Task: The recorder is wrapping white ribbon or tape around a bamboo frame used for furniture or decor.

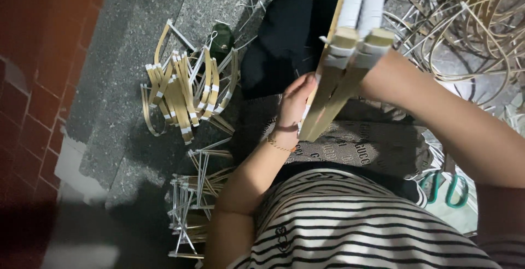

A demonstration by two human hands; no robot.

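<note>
I hold up a long frame of tan cane strips [333,83], bound with white strip near its blocky ends, close in front of the camera. My left hand [295,105] grips its lower left edge, fingers curled on the strips; a thin bracelet is on the wrist. My right forearm [437,110] comes in from the right and ends behind the frame, so my right hand is hidden. Below the frame lie my black-clad legs and a patterned brown cloth [361,146] on my lap.
A pile of bent cane pieces with white bindings [186,91] lies on the grey stone floor [126,72] to the left, and another pile [191,209] nearer me. Loose cane coils [481,23] fill the upper right. Green-handled scissors [448,188] lie at the right. Red tiles [33,83] border the left.
</note>
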